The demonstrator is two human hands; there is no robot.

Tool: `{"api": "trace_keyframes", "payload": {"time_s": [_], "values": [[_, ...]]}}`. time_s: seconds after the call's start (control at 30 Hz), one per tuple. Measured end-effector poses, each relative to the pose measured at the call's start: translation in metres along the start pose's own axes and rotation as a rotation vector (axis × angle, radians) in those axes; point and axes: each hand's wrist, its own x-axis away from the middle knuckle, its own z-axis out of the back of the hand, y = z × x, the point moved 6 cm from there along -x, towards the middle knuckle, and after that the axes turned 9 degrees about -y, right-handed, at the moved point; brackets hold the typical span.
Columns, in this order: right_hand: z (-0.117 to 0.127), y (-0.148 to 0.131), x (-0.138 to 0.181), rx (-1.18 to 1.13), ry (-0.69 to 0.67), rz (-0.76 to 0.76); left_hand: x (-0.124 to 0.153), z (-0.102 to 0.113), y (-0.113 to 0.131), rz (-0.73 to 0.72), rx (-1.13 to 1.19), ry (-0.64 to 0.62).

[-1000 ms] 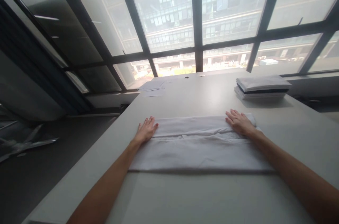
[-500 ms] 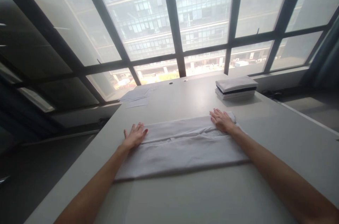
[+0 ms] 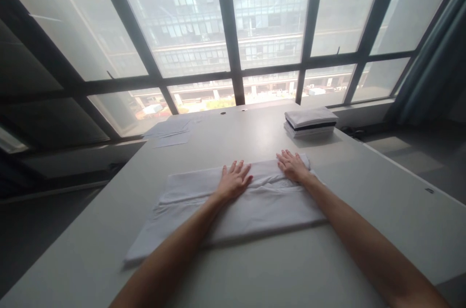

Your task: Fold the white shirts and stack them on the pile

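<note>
A white cloth, perhaps a garment [image 3: 269, 208], lies folded into a long strip across the table, with a wrinkled seam running along its length. My left hand [image 3: 234, 182] rests flat on the middle of its far half, fingers spread. Toward the right end, my right hand [image 3: 292, 166] also presses on the cloth with its fingers stretched out. Neither hand grips anything. My left forearm covers part of the cloth's near left side.
The white table [image 3: 247, 276] reaches to the windows. A stack of folded cloths [image 3: 310, 122], white with one dark layer, stands at the far right. Several white paper sheets [image 3: 169, 129] lie at the far left. A curtain [image 3: 424, 75] hangs on the right.
My left hand has moved right from the cloth's left part to its middle, uncovering the left end. My right hand stays at the same spot on the cloth. The view has shifted slightly.
</note>
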Motion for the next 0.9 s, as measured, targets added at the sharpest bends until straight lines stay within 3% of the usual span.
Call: {"api": "trace_keyframes", "payload": {"time_s": [0.23,0.47,0.6,0.67,0.77,0.9], "values": [[0.002,0.004,0.0,0.039,-0.039,-0.027,0.002,-0.006,-0.002,0.003,-0.007,0.021],[0.003,0.075,0.006,0.01,-0.117,-0.294,0.002,-0.005,-0.001,0.001,-0.003,0.027],[0.012,0.087,0.011,0.015,0.01,-0.352,0.002,-0.005,0.0,0.004,-0.006,0.03],[0.027,0.073,0.014,0.052,0.18,-0.368,0.001,-0.005,0.0,0.008,-0.005,0.026],[0.046,0.029,0.017,0.04,0.37,-0.32,0.001,-0.005,0.0,0.008,-0.001,0.022],[0.029,-0.05,0.011,0.003,0.237,-0.017,0.001,-0.004,0.001,0.014,-0.001,0.021]]}}
